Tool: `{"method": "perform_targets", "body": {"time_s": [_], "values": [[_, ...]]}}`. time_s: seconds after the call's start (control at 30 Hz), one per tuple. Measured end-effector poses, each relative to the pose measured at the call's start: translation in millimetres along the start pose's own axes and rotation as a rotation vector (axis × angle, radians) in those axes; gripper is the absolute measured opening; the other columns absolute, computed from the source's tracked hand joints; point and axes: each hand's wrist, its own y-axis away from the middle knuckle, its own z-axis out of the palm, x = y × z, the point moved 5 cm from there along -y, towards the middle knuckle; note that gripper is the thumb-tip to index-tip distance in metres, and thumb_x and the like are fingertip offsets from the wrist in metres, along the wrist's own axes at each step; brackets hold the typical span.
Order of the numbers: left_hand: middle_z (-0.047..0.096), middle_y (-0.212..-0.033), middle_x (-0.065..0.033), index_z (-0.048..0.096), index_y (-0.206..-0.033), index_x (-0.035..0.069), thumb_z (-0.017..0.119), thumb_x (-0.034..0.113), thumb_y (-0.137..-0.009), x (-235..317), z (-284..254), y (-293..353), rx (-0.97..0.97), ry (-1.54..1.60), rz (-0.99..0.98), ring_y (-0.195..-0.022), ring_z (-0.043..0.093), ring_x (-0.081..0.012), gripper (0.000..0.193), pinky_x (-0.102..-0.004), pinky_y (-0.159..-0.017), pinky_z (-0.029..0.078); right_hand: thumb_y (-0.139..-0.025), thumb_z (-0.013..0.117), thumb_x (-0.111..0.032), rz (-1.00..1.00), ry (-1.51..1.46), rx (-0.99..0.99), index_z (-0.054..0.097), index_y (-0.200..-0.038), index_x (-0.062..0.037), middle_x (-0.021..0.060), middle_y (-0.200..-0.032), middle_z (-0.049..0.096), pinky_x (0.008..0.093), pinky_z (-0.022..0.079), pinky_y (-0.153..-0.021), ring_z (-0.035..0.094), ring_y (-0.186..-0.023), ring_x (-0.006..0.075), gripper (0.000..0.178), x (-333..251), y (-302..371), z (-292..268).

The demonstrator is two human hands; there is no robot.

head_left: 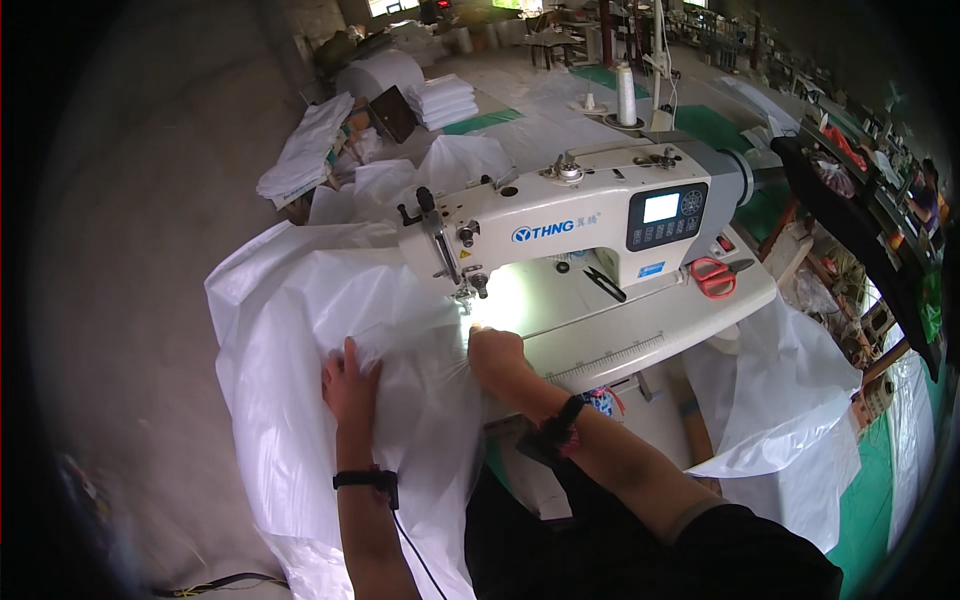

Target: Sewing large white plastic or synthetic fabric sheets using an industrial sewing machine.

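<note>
A large translucent white plastic sheet (270, 400) drapes over the left side of the sewing machine (600, 190) and hangs in folds. My left hand (352, 385) lies on this sheet with its fingers spread. Close to the lit needle area (468, 298), my right hand (498, 362) is closed at the sheet's right edge, where the material pulls into creases. Its fingertips are mostly hidden. Both wrists wear black straps.
On the machine bed lie black thread snips (605, 283) and red-handled scissors (718, 278). A white thread cone (626, 95) stands behind the machine. Folded white sheets (440, 100) are stacked at the back left. More white sheeting (775, 400) hangs at the right.
</note>
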Motion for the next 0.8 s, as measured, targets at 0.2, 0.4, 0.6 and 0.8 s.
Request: {"method": "perform_targets", "body": {"time_s": [0.2,0.4,0.6,0.8], "values": [[0.043,-0.128,-0.0134,0.040,-0.135,0.019,0.064,0.042,-0.080,0,2,-3,-0.006,-0.029,-0.039,-0.120,0.039,-0.0340,0.064,-0.0466,-0.102,0.030,-0.079,0.052,-0.007,-0.033,-0.005,0.079,0.058,-0.085,-0.0047,0.0107,-0.077,0.065,0.0371,0.052,-0.060,0.067,-0.072,0.0256,0.009,3,3,3],[0.043,-0.129,-0.0132,0.042,-0.134,0.018,0.064,0.041,-0.080,-1,4,-4,0.017,0.015,-0.049,-0.122,0.037,-0.0334,0.063,-0.0463,-0.102,0.029,-0.079,0.051,-0.007,-0.075,-0.015,0.096,0.059,-0.083,-0.0047,0.0116,-0.076,0.065,0.0379,0.052,-0.059,0.067,-0.070,0.0270,0.009,5,0,-1],[0.044,-0.130,-0.0164,0.039,-0.136,0.012,0.064,0.033,-0.082,-7,-3,-3,0.023,0.161,0.003,-0.120,0.041,-0.0351,0.063,-0.0426,-0.101,0.034,-0.081,0.049,-0.008,-0.105,-0.025,0.039,0.059,-0.085,-0.0038,0.0130,-0.075,0.066,0.0393,0.052,-0.060,0.067,-0.070,0.0289,0.012,5,-6,-5],[0.039,-0.136,-0.0211,0.037,-0.136,0.007,0.067,0.014,-0.079,-31,-63,14,0.402,0.191,0.215,-0.124,0.037,-0.0383,0.065,-0.0429,-0.104,0.030,-0.080,0.049,-0.009,-0.109,-0.002,0.046,0.059,-0.086,-0.0038,0.0128,-0.072,0.065,0.0412,0.051,-0.057,0.066,-0.067,0.0297,0.013,9,-7,6]]}}
